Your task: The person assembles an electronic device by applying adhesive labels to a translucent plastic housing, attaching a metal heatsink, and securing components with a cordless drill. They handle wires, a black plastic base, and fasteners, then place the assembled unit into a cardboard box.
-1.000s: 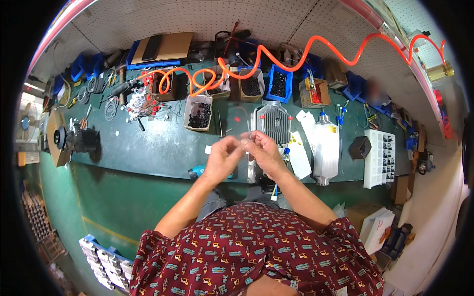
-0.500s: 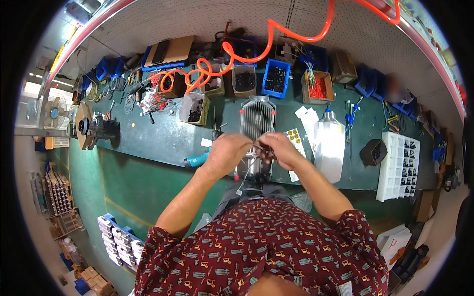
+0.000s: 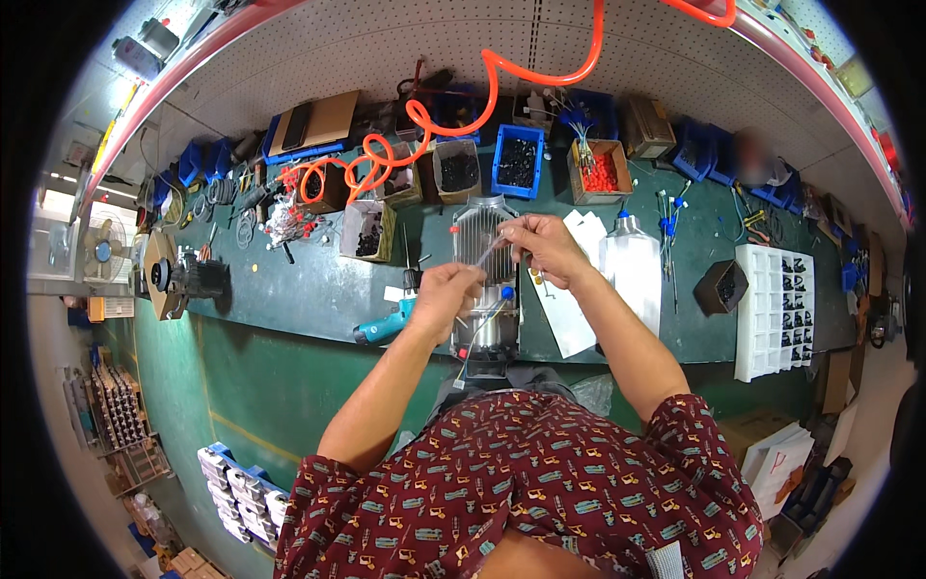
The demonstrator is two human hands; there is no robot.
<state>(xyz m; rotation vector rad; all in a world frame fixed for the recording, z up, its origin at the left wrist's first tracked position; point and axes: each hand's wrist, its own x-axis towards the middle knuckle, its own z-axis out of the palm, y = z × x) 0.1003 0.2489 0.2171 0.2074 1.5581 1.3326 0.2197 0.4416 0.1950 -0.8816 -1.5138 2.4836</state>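
My left hand (image 3: 449, 296) is closed in a pinch, low over a finned metal housing (image 3: 471, 236) on the bench. Farther up and to the right, my right hand (image 3: 545, 248) pinches too. A thin pale strand (image 3: 489, 253), maybe a wire or sleeve, stretches slantwise between the fingertips of both hands. The housing has red pieces at its sides and a shiny metal cylinder (image 3: 482, 333) at its near end. A small blue connector (image 3: 507, 292) shows on the cylinder, just right of my left hand. My fingers hide part of the housing.
A teal power drill (image 3: 384, 326) lies left of the housing. To the right are a sheet of round stickers (image 3: 564, 323), a silver metal cover (image 3: 632, 265), a dark box (image 3: 721, 288) and a white tray (image 3: 757, 323). Parts bins, such as a blue one (image 3: 518, 162), line the back beneath an orange coiled hose (image 3: 494, 92).
My hands have drawn apart; the right went up and away, the left slightly down. The pale strand and the blue connector now show. The whole view has shifted a little.
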